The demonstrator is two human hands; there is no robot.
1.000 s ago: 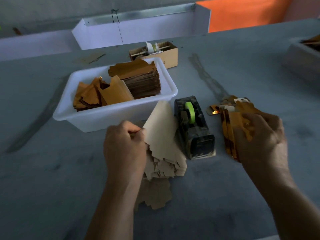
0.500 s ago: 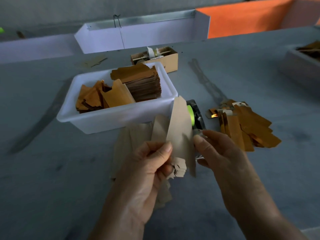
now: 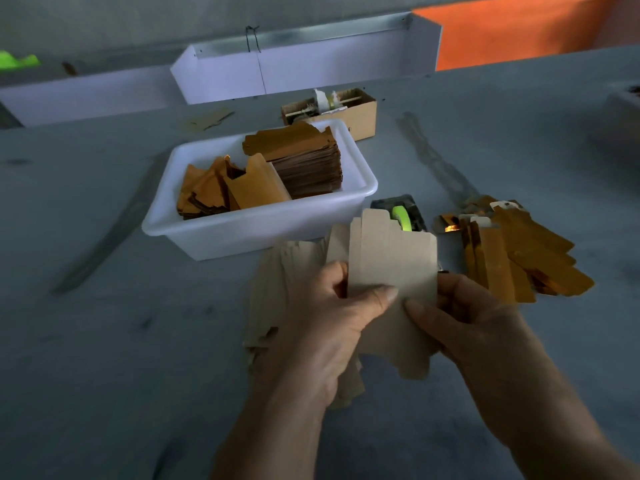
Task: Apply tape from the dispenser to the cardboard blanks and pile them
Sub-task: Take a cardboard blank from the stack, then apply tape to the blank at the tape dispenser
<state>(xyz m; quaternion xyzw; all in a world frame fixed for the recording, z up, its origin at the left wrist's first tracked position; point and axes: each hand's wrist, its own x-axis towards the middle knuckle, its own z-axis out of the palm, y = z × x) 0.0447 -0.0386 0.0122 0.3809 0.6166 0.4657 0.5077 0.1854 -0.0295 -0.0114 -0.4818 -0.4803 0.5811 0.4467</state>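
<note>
A pale cardboard blank [image 3: 391, 261] stands upright in front of me, plain side facing me. My left hand [image 3: 329, 327] pinches its lower left edge with the thumb across the front. My right hand [image 3: 464, 320] pinches its lower right edge. Behind the blank, mostly hidden, sits the dark tape dispenser [image 3: 398, 211] with its green roll showing over the top edge. More pale blanks [image 3: 277, 282] lie fanned on the table under my left hand. A loose pile of gold-faced blanks [image 3: 519, 258] lies to the right of the dispenser.
A white plastic tub [image 3: 242, 233] holding stacked and loose gold blanks stands behind my hands. A small open cardboard box [image 3: 360, 116] sits behind the tub. White trays [image 3: 311, 71] line the table's far edge. Another bin [image 3: 623, 112] is at the far right.
My right hand left the gold pile and came over to the blank. My left hand lifted the blank off the table, turned it flat toward me, and both hands now hold it.
</note>
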